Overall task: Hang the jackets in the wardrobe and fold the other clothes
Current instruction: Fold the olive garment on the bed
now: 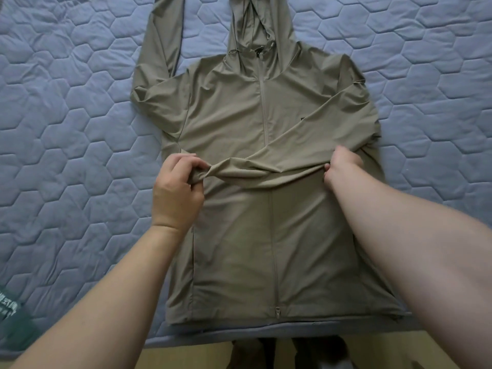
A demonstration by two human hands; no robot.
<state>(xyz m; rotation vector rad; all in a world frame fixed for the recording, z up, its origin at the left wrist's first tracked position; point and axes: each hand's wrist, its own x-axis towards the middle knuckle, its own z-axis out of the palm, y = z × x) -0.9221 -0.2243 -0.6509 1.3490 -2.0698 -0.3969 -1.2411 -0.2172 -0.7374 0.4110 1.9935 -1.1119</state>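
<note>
On the bed (66,129), blue quilted cover, the jacket (253,235) lies flat, front up, hem towards the person, filling the middle of the view. At the far left edge a green cloth (13,315) is cut off by the frame, well apart from the jacket.

The other sleeve (159,62) runs up beside the hood (255,22), loose and not yet folded. The left hand (177,193) is at the jacket's left edge, its fingers (186,163) curled round the cuff end of the folded sleeve (279,161) and bunching it. That sleeve crosses the chest from the right shoulder, lying over the zip (274,249), which is closed to the hem. The right hand (343,166) is at the right side and pinches the same sleeve's lower edge. Its thumb shows, but the other fingers are tucked under the cloth, so I can't tell exactly how they lie. A strip of floor (186,355) shows below the bed edge.

Handling, as a judgement:
- The fabric looks thin, light and smooth. It is fully limp, has no stiffness and will likely slide on itself and on the quilt.
- It creases easily, as the wrinkles at both grips show.
- It isn't fragile. The only hard bits are the zip pull and the hood toggles.
- For folding, hold the cuff and mid-sleeve as now and keep the sleeve taut between the hands so it lands flat.
- Take the other sleeve by its cuff.
- For hanging, lift by the two shoulder seams, not the hood, or it will droop and twist.
</note>
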